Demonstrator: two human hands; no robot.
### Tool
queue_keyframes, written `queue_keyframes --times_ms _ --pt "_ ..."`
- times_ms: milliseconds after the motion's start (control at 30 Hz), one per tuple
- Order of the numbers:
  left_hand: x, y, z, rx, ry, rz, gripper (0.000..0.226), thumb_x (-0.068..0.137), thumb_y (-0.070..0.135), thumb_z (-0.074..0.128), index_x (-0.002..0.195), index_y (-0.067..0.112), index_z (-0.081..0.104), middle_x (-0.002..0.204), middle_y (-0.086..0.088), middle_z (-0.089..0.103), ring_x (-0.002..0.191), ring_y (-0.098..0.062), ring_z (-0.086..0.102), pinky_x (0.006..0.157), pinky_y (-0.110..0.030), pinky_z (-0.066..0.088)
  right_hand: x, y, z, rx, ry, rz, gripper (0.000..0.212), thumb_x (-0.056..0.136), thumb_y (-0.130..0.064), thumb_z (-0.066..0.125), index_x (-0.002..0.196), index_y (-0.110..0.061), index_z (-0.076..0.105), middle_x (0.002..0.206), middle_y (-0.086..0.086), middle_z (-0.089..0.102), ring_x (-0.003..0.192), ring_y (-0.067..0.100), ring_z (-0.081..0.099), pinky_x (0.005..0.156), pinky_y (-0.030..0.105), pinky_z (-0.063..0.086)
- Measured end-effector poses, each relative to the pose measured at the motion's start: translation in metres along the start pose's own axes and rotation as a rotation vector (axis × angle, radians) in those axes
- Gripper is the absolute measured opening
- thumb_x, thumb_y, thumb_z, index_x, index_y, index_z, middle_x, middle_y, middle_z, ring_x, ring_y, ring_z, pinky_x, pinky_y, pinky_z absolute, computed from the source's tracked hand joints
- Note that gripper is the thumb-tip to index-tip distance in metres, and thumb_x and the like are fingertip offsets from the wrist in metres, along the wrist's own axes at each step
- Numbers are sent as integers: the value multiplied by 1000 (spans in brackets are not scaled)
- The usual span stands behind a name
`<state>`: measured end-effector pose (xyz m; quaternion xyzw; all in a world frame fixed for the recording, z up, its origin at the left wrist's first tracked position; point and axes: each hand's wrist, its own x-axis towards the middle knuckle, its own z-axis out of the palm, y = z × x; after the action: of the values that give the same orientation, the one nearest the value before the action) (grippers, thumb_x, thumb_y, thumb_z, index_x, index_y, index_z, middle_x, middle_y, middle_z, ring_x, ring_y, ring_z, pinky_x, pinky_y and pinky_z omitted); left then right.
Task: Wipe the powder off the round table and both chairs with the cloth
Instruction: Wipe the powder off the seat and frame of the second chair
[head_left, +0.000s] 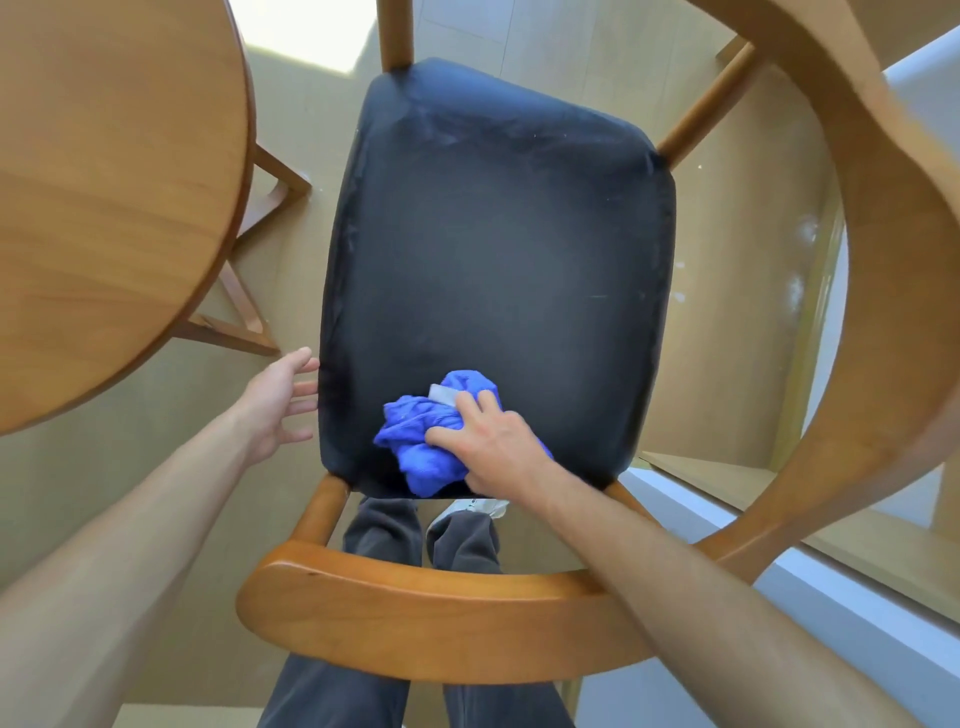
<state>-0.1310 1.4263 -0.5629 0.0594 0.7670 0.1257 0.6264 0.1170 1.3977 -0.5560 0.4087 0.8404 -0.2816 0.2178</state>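
Observation:
A wooden chair with a dark padded seat (498, 234) stands right below me. Faint whitish powder streaks show near the seat's far edge and along its left side. A crumpled blue cloth (423, 441) lies on the near part of the seat, and my right hand (488, 439) grips it from above with curled fingers. My left hand (278, 402) hovers beside the seat's near left edge, fingers spread, holding nothing. The round wooden table (104, 208) is at the left. The chair's curved wooden backrest (415, 618) runs across the bottom of the view.
A curved wooden piece, apparently a second chair's back (883, 260), sweeps down the right side. The table's legs (249, 322) stand on the beige floor to the left of the seat. White powder specks dot the floor at the right (800, 280). My legs (384, 535) show behind the backrest.

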Motion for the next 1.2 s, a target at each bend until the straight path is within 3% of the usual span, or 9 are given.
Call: queue_keyframes --times_ms 233,333,467,600,733,900,1033,1200 --pt "-1 -1 2 20 5 24 42 100 46 36 131 22 51 131 -7 53 116 -26 50 101 -54 35 -44 98 -11 -97 -23 226 46 78 -16 57 119 -36 50 121 5 38 109 30 38 64 33 45" --pt "1 -1 5 24 31 33 46 100 47 34 136 20 47 142 -8 47 131 -29 42 108 -58 26 -56 124 -12 -68 19 409 42 79 -18 59 117 -34 50 117 4 39 105 27 37 62 30 41" --pt "6 3 15 33 66 92 51 100 47 35 142 19 40 147 -4 42 136 -29 36 110 -56 24 -52 110 1 368 340 734 38 76 -19 66 113 -25 56 117 7 41 108 31 39 79 30 40" --pt "17 20 28 59 209 250 44 97 41 45 138 23 41 144 -2 44 130 -26 41 105 -42 32 -32 93 -6 784 582 1093 61 77 -32 70 130 -33 42 142 2 32 129 27 31 91 31 35" --pt "18 43 42 201 293 396 49 93 43 49 139 34 36 146 -3 37 131 -27 40 107 -48 35 -25 90 -9 819 621 1155 71 81 -37 68 142 -39 32 142 1 35 130 26 34 96 38 40" --pt "12 68 59 382 392 583 52 93 34 51 142 29 36 147 -7 32 137 -28 25 113 -50 24 -3 112 -28 1021 847 1363 43 82 -28 62 125 -26 54 116 8 55 106 28 56 90 43 49" --pt "13 80 68 443 414 625 52 93 28 52 143 24 37 147 -9 32 137 -29 24 114 -48 20 15 140 -44 1118 886 1490 40 81 -24 58 121 -19 57 113 9 60 102 29 59 92 44 50" --pt "23 89 67 478 406 614 49 94 28 50 142 24 40 146 -7 34 136 -29 25 113 -46 20 29 188 -69 1054 864 1475 42 81 -26 56 122 -20 54 115 7 61 105 31 59 93 44 49"
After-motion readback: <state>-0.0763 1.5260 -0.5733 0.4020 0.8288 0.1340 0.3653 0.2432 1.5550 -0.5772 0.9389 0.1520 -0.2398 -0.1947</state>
